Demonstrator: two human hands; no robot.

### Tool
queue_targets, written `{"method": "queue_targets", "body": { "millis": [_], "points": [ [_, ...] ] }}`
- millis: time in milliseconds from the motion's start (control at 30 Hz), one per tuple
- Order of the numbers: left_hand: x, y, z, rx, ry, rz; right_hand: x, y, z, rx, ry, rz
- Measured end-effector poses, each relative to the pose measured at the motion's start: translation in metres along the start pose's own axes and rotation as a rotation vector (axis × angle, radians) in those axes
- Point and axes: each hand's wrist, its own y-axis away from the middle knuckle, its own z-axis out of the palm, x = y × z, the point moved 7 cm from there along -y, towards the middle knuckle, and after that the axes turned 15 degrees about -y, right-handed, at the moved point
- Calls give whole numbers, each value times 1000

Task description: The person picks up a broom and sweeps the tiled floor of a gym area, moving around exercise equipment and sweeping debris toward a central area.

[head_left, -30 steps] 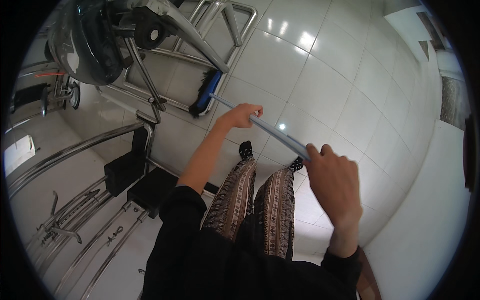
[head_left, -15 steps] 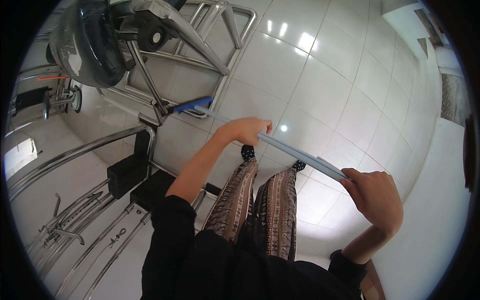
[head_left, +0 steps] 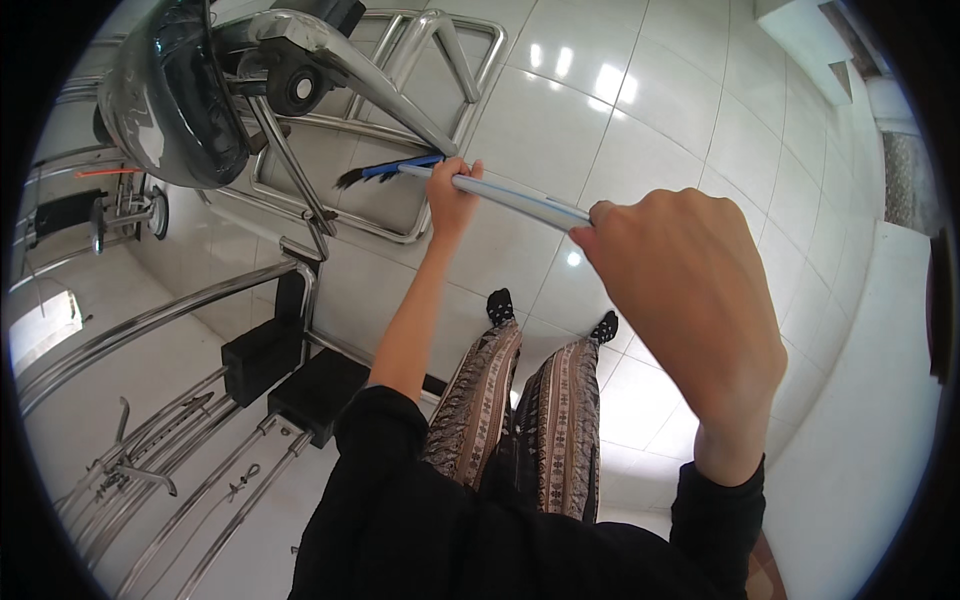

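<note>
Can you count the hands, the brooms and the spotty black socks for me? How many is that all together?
Hands: 2, the left hand and the right hand, both on the handle
Brooms: 1, the long-handled broom with a blue head
Spotty black socks: 2, the left sock and the right sock
Total: 5

A black top [head_left: 480, 555] with matching sleeves [head_left: 383, 425]; brown-and-cream patterned trousers [head_left: 568, 430], banded lengthwise. Black socks [head_left: 500, 306], dotted white.

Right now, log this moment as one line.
left hand: grips broom handle | right hand: grips handle's near end | broom head: near metal frame
</note>
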Motion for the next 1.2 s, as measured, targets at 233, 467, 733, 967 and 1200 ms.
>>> {"method": "queue_targets", "body": {
  "millis": [233, 467, 733, 967, 1200],
  "points": [
    [-7, 38, -8, 135, 123, -171, -20, -2, -18, -115, 104, -129],
    [-19, 67, -34, -26, 84, -160, -10, -11, -18, -248, 45, -248],
    [94, 136, 4, -304, 171, 115, 39, 90, -22, -171, -96, 241],
    [112, 203, 49, -570, 19, 141, 84, 157, 55, -220, -350, 439],
    [-19, 315, 51, -690, -228, -165, 105, 130, 231, -635, -650, 303]
  ]
}}
